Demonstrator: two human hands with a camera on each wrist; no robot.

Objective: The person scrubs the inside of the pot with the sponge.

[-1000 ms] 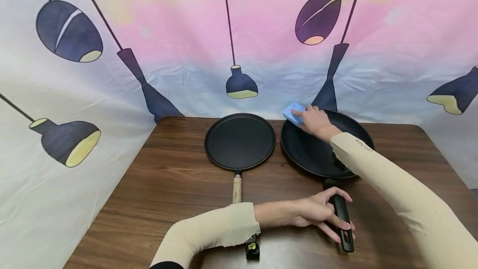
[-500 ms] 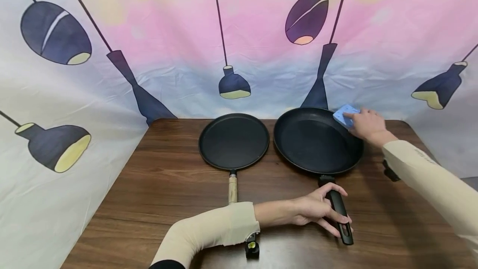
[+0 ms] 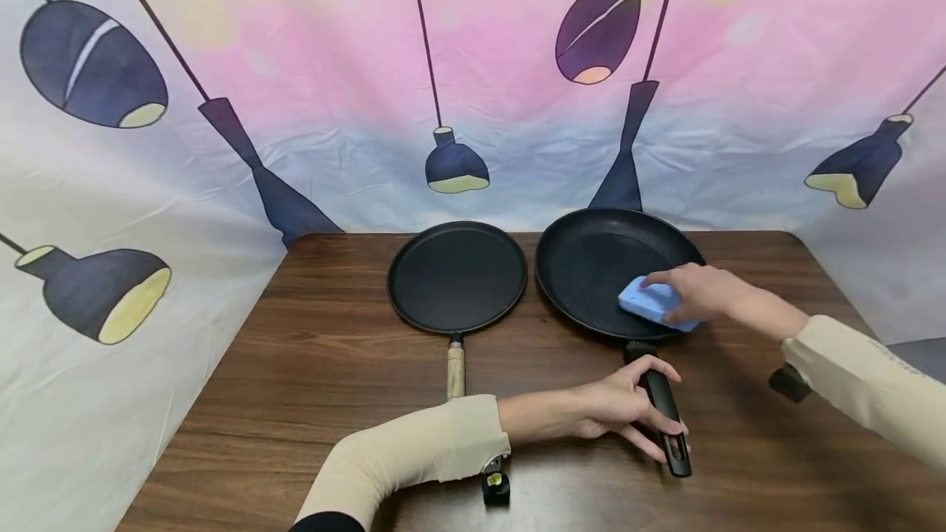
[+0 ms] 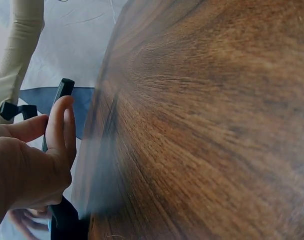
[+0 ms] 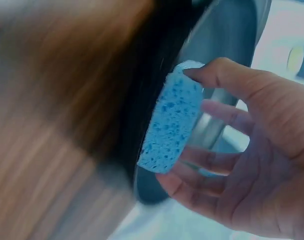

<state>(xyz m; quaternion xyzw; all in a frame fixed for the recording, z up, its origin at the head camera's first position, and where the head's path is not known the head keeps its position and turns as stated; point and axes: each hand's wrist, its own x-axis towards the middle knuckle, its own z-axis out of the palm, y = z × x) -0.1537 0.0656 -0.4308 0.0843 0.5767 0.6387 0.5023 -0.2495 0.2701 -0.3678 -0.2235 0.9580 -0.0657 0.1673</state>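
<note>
Blue sponge (image 3: 645, 299) at the near right edge of the large pan (image 3: 584, 257).
The right hand (image 3: 704, 290) pinched the sponge with bent fingers; the left hand (image 3: 619, 403) held the black handle (image 3: 660, 394) between thumb and fingers. If this hold loosened, a sideways push could perhaps turn the pan.

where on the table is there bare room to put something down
The table is bare left of the wooden-handled pan, between the wooden handle and black handle, and right of the black handle, nearer than the right sleeve. It's crowded around the black-handled pan: the left hand holds its handle, the right hand the sponge at its rim.
</note>
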